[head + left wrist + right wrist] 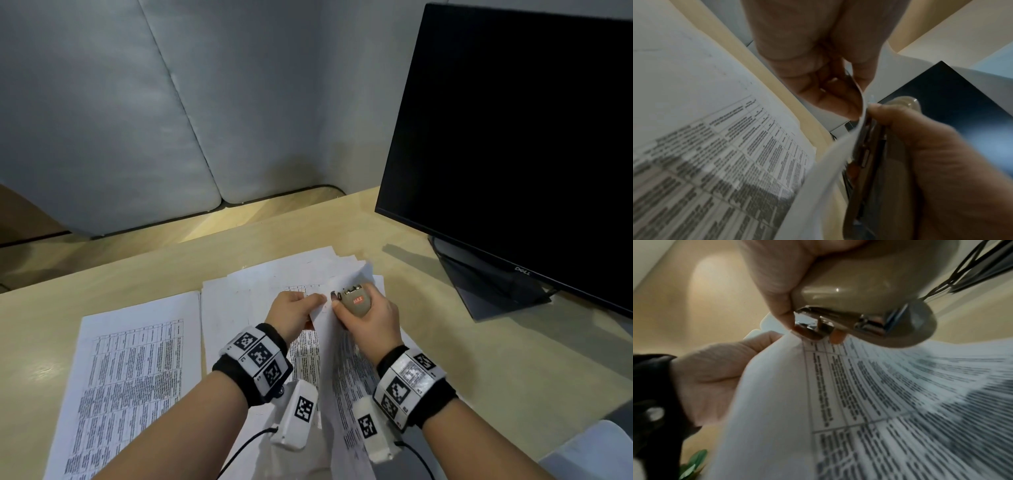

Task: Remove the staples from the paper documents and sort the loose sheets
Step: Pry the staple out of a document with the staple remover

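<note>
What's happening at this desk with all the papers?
A person is pulling staples out of printed documents. The left hand pinches the corner of a lifted document, while the right hand grips a beige staple remover with its metal tip at that same corner. More printed sheets lie flat on the wooden desk, to the left and underneath. A dark monitor stands at the right.

Left hand: I saw it raised before me, thumb and forefinger pinched shut, wrist banded. Right hand: fingers curled round in a firm grip, thumb apparently pressing forward, though blurred. Both forearms extended, hands nearly touching.
</note>
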Tool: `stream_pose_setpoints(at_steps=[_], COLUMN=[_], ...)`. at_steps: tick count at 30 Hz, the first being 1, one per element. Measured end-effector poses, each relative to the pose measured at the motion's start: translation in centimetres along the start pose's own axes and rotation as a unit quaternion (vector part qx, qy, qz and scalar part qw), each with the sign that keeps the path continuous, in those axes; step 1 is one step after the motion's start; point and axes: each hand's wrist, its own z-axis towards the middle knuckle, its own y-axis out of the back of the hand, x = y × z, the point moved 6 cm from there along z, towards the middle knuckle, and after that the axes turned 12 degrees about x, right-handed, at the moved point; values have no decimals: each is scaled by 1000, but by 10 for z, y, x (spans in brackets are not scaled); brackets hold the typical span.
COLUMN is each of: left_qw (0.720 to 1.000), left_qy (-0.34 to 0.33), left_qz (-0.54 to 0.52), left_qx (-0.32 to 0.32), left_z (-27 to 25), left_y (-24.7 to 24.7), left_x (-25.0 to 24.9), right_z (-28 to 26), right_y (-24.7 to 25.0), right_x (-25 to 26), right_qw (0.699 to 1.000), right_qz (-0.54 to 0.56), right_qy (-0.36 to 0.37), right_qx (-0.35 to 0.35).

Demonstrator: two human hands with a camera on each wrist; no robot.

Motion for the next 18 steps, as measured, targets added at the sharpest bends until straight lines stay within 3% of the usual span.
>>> stream_pose_setpoints(at_steps=[6, 12, 15, 18], left_qw=[993, 981, 973, 968], left_qy=[-26, -51, -58, -75], left_qz=[105, 187, 222, 240], left_qx=[-44, -17, -38, -18], left_z=[1, 2, -2, -5], left_y=[8, 10, 11, 1], left_x=[-1, -4, -9, -12], right_z=[-5, -33, -64, -114], right_y=[12, 73, 125, 187], right_x=[-6, -55, -96, -139], right_qw=[1000, 987, 961, 914], right_qz=[-21, -10, -15, -28], right_qy=[-16, -127, -215, -299], right_qx=[-9, -93, -171, -274])
